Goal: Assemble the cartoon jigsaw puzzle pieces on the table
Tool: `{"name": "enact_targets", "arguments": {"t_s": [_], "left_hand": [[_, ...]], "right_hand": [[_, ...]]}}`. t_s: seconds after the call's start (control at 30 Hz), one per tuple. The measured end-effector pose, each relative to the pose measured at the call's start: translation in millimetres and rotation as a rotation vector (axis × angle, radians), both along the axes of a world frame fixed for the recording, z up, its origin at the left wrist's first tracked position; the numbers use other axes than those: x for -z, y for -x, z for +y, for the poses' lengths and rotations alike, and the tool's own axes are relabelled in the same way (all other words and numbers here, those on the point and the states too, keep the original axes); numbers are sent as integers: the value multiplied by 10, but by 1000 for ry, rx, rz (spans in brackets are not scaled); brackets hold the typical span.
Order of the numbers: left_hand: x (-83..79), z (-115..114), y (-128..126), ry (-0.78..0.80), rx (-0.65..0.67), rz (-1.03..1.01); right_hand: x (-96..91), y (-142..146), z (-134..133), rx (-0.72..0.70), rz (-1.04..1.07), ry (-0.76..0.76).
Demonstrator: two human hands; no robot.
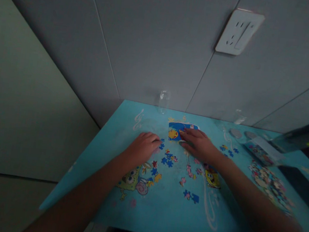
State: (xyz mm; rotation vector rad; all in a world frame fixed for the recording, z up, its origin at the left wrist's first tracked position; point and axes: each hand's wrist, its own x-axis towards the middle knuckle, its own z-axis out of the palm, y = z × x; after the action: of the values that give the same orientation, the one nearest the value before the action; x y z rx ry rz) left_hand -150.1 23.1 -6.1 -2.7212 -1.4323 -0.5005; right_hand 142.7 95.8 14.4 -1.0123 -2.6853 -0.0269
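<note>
My left hand (144,146) rests on the light-blue tabletop with its fingers curled together. A small blue jigsaw piece (162,146) is at its thumb and fingertips. My right hand (197,144) lies with fingers apart over a blue rectangular picture (173,134) with a yellow figure; its right part is hidden under the fingers. Between and below the hands are several loose blue jigsaw pieces (168,161). Pink pieces (189,170) lie below my right hand. A yellow cartoon picture (212,178) is partly covered by my right forearm.
A clear glass (163,102) stands at the table's back edge by the wall. On the right are a heap of mixed jigsaw pieces (269,183), a clear packet (261,152), a dark flat object (301,185) and grey discs (235,133). A socket plate (240,32) is on the wall.
</note>
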Motion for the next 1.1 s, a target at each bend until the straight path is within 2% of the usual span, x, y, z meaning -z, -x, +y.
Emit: {"name": "enact_targets", "arguments": {"t_s": [0.17,0.27,0.33,0.5,0.6,0.73,0.93,1.1], "left_hand": [[-57,-41,-36,-5,-10,-5],[-53,-33,-40,4,2,-5],[-27,-15,-29,11,11,-9],[45,23,19,3,44,-31],[67,27,42,0,42,-43],[92,35,74,-5,40,-21],[113,59,117,13,44,-26],[99,52,81,-4,80,-47]], "right_hand": [[-126,-135,-452,-63,124,25],[-135,-332,-585,-36,223,-3],[-146,-508,-585,74,301,-62],[-174,-973,-430,533,486,-183],[-154,-1118,-352,649,436,-171],[-184,-1071,-391,633,370,-75],[-328,-859,-593,580,427,-25],[-283,-781,-646,504,410,13]]}}
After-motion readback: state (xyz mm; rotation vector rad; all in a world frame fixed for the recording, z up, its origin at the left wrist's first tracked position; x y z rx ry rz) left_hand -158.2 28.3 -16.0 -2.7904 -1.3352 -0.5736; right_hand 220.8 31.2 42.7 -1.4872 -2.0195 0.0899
